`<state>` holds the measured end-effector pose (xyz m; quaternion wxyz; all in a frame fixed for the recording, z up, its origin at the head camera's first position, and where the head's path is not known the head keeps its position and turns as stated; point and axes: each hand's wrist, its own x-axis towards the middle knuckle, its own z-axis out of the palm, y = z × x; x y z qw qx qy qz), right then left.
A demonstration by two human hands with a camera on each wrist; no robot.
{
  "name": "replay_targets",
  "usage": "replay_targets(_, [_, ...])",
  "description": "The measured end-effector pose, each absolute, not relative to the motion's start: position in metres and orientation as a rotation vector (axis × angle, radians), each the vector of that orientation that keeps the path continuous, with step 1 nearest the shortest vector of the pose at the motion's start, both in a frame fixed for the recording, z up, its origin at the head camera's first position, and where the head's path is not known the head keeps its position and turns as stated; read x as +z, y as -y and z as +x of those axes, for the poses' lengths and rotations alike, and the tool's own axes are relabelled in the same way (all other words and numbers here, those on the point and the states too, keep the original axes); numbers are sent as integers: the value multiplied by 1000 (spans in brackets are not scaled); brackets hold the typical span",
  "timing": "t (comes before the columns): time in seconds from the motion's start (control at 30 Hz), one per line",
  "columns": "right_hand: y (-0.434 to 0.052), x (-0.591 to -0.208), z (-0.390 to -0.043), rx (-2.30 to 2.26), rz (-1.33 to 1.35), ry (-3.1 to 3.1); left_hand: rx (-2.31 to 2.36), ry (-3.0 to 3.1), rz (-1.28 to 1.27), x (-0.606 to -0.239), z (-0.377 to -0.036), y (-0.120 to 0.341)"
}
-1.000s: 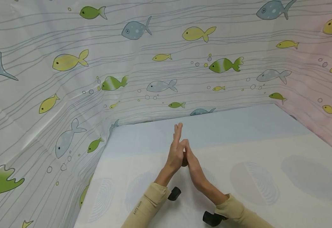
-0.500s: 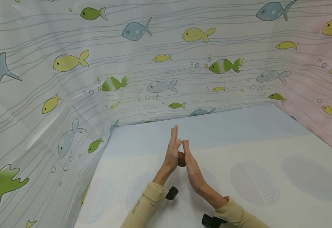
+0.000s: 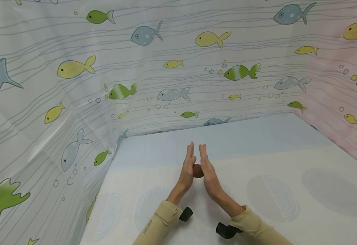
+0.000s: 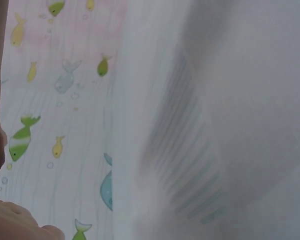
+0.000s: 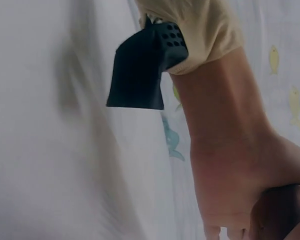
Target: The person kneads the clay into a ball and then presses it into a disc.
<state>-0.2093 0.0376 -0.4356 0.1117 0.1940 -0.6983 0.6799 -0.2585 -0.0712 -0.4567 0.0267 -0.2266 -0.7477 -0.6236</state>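
Left hand (image 3: 188, 168) and right hand (image 3: 208, 172) stand palm to palm over the table (image 3: 288, 153), fingers straight and pointing away from the person. A small brown ball (image 3: 198, 170) is pressed between the two palms; neither hand curls around it, both are flat. Fingertips sit slightly apart above the ball, with the table showing through the gap.

The ball is above the near-middle of the table, raised on the hands; whether it touches the surface can't be told.

Edges: a fish-print curtain (image 3: 166, 68) walls the table on the left, back and right. The left edge of the table runs fairly near the left forearm. The back edge is beyond the fingertips, with bare table between. The right side has the most free surface, well apart from the right hand up to the curtain there.

A black wrist camera (image 3: 185, 214) sits under the left sleeve, another (image 3: 225, 230) under the right sleeve.

In the right wrist view the left forearm (image 5: 225, 150), sleeve cuff and black camera (image 5: 142, 70) fill the frame, with a dark brown shape at the bottom corner, too cropped to identify. Left wrist view is blurred: curtain and table only.
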Motion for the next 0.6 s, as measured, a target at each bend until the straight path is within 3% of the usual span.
replay_targets(0.6, [-43,-424,-236,1967,516,2000,-1996,2245,-824,-462,-238,61])
